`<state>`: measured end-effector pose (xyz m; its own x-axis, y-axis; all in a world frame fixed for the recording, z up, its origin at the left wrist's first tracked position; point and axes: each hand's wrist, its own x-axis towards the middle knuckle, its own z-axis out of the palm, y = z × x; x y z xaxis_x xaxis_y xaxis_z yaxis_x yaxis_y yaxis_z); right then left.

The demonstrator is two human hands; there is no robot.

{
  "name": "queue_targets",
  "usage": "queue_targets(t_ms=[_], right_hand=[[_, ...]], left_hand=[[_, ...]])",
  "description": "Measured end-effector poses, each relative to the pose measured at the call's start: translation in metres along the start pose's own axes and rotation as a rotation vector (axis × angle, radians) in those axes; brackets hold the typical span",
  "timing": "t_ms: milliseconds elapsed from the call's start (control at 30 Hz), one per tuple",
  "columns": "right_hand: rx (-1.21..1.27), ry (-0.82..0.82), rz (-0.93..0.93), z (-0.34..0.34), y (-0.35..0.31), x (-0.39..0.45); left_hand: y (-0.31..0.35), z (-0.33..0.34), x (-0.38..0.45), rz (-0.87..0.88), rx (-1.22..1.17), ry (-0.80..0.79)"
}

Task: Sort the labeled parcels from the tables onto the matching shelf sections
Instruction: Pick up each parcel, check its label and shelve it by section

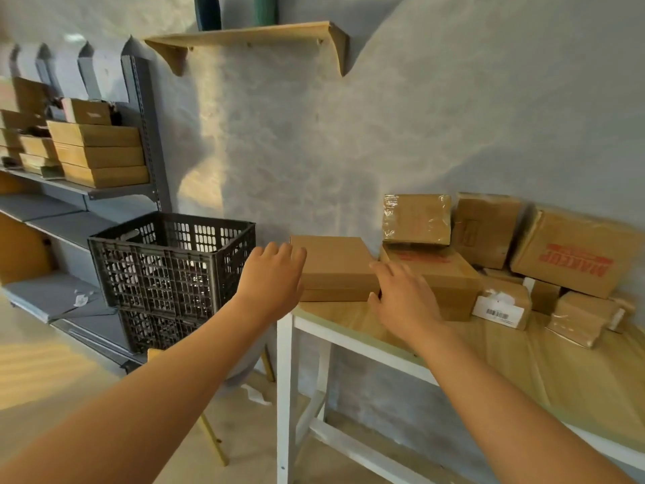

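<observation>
A flat brown cardboard parcel (335, 265) lies at the left end of the wooden table (488, 354). My left hand (270, 279) hovers open at its left side, fingers spread. My right hand (405, 298) is open at the parcel's right front corner, its fingertips near the gap between that parcel and a box with red print (450, 277). Neither hand holds anything. More parcels crowd the wall: a tape-wrapped box (415, 218), a box printed MAKEUP (576, 253) and a small one with a barcode label (502, 307).
A grey metal shelf unit (87, 193) stands at the left with stacked flat boxes (101, 155) on an upper level. Two black plastic crates (167, 270) are stacked between shelf and table. A wooden wall shelf (251, 36) hangs above.
</observation>
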<state>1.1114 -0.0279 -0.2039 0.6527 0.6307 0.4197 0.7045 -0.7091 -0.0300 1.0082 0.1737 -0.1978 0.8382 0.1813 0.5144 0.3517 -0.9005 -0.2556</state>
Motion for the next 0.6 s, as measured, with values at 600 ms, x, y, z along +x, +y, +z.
queue_targets(t_ms=[600], right_hand=[[0.119, -0.230, 0.259, 0.145, 0.045, 0.187]], left_hand=[[-0.057, 0.190, 0.160, -0.121, -0.273, -0.343]])
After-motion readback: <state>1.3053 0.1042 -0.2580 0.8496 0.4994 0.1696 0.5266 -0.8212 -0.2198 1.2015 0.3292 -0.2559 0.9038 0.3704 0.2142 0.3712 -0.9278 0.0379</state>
